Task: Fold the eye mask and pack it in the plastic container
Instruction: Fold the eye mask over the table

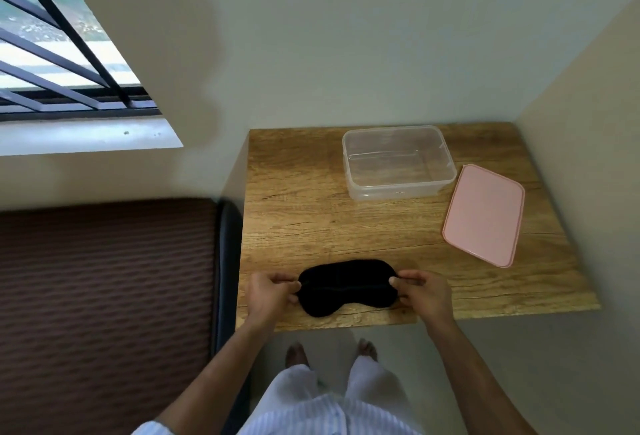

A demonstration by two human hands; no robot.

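A black eye mask [347, 287] lies flat near the front edge of a small wooden table [304, 213]. My left hand [268, 294] pinches the mask's left end and my right hand [424, 292] pinches its right end. A clear plastic container [398, 162] stands open and empty at the back of the table. Its pink lid [485, 214] lies flat on the table to the right of it.
Walls close the table in at the back and on the right. A brown ribbed mattress [104, 296] with a dark edge sits to the left of the table. A barred window [62, 53] is at the upper left. My feet [330, 351] stand on the floor below the table's front edge.
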